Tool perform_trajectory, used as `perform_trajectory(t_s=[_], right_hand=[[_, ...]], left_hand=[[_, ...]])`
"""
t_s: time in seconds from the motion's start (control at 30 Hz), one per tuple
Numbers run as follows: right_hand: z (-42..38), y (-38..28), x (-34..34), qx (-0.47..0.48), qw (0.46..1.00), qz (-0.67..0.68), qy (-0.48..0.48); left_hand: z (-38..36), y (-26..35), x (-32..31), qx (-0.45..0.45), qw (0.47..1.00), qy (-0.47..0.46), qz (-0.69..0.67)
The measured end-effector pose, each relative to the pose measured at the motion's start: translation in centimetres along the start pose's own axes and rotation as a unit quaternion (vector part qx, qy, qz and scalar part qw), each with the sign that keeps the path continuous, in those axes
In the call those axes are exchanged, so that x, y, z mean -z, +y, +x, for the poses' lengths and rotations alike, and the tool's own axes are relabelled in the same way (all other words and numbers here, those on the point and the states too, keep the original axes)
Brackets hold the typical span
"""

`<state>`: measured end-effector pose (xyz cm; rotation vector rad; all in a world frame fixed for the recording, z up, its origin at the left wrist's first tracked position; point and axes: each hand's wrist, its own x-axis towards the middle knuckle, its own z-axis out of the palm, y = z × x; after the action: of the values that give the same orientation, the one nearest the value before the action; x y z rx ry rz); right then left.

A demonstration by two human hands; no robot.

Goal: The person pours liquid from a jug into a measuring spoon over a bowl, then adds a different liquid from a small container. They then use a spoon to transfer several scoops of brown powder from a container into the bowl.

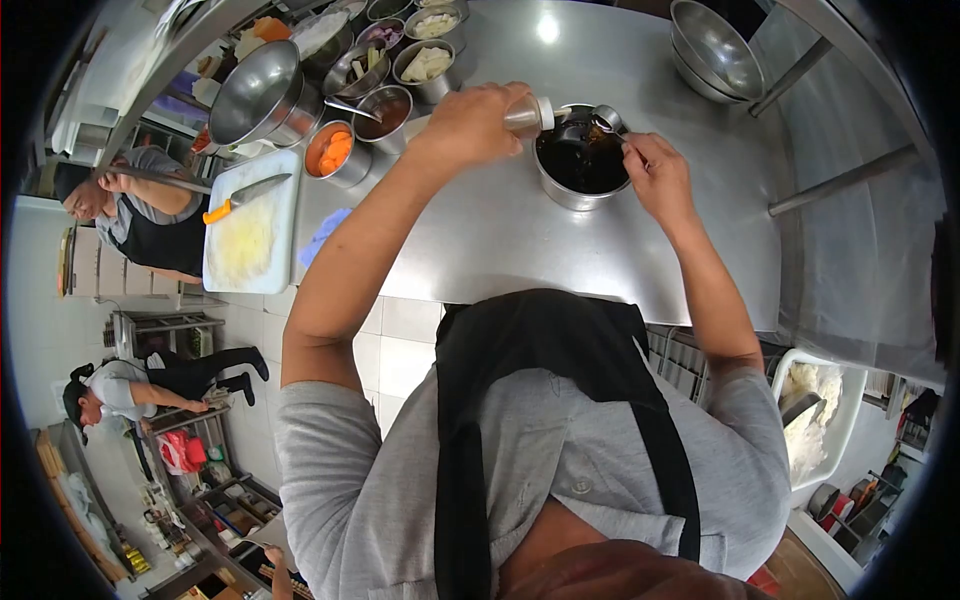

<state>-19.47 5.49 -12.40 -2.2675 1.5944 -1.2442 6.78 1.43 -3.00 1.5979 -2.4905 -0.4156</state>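
Observation:
My left hand (470, 125) is wrapped round a clear bottle (523, 117) with a white cap, tipped sideways toward the rim of a steel pot (578, 197). Dark liquid (580, 160) fills much of the pot. Over its right side, my right hand (660, 175) pinches the handle of a small metal measuring spoon (606, 119), close to the bottle's mouth. A dark round ladle or cup shape shows inside the pot behind the spoon; its exact form is unclear.
Steel containers with carrots (335, 152), sauce (385, 108) and pale pieces (428, 66) stand left. A knife (245, 197) lies on a white cutting board (250, 255). Steel bowls (718, 50) sit back right. Two people (150, 215) (155, 385) and part of another person's hand appear left.

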Motion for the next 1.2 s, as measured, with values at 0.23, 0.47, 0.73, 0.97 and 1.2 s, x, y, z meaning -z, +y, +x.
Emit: perform_trajectory(t_s=[0.23,0.47,0.73,0.97,1.2], right_hand=[[-0.1,1.2,-0.1,0.120,0.992,-0.030,0.034],[-1.4,-1.3,-1.3,-0.401,0.804,0.430,-0.084],[-2.0,-1.7,-1.3,-0.434,0.744,0.504,-0.071],[-2.6,-0.9,-1.5,-0.437,0.731,0.521,-0.063],[-2.7,-0.8,-1.5,-0.436,0.723,0.532,-0.060]], left_hand=[[-0.7,0.1,-0.2,-0.012,1.000,-0.007,0.024],[0.3,0.8,-2.8,-0.074,0.985,0.045,0.149],[1.2,2.8,-2.8,-0.167,0.940,0.102,0.280],[1.8,2.9,-2.1,-0.189,0.932,0.101,0.291],[2.1,2.9,-2.4,-0.195,0.934,0.098,0.281]])
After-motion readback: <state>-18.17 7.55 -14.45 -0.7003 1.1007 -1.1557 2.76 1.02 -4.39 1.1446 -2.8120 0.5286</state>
